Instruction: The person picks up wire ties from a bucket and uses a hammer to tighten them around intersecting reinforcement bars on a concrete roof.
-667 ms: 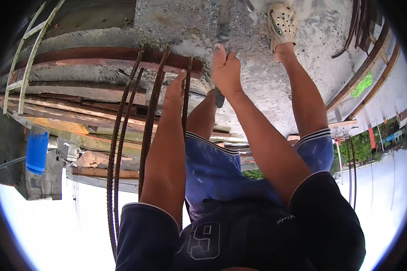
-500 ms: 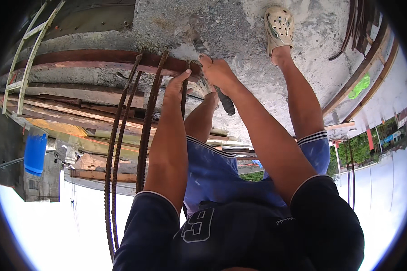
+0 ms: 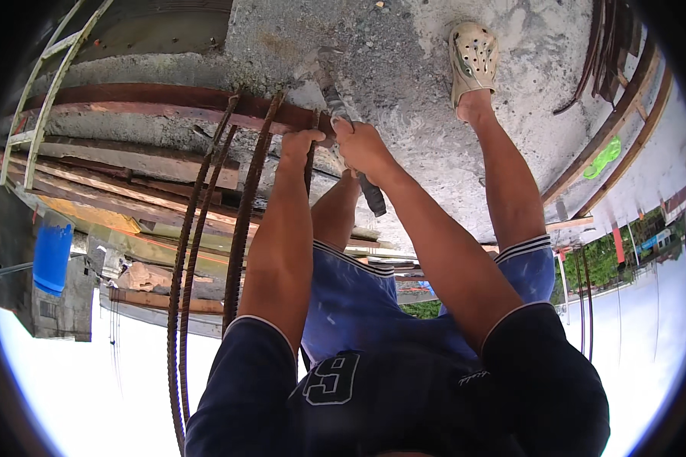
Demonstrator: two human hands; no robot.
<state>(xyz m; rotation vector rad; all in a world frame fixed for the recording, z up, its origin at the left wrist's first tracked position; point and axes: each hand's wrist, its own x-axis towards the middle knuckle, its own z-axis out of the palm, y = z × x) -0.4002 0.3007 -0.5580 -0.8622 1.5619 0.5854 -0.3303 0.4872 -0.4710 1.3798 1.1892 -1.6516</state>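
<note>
My left hand (image 3: 300, 143) is closed around a thin rusty rebar (image 3: 309, 175) beside a reddish-brown wooden beam (image 3: 168, 99). Just right of it, my right hand (image 3: 362, 148) grips a long tool (image 3: 373, 196) with a dark grey, ridged handle. One end of the tool points down past my wrist. Its far end lies over the rough concrete (image 3: 404, 84), where its shape blends into the grey, so its kind cannot be made out. My two hands are close together, almost touching.
Several taller rusty rebars (image 3: 248, 198) rise left of my left arm. A pale ladder (image 3: 49, 99) leans at the far left, near stacked planks (image 3: 122, 160) and a blue drum (image 3: 52, 255). My clog (image 3: 474, 61) stands on the concrete; rods and curved-looking boards (image 3: 610, 145) lie right.
My left hand's thumb and fingers, spread beside the rebar before, have closed on it. My right hand has shifted slightly down and left with the tool.
</note>
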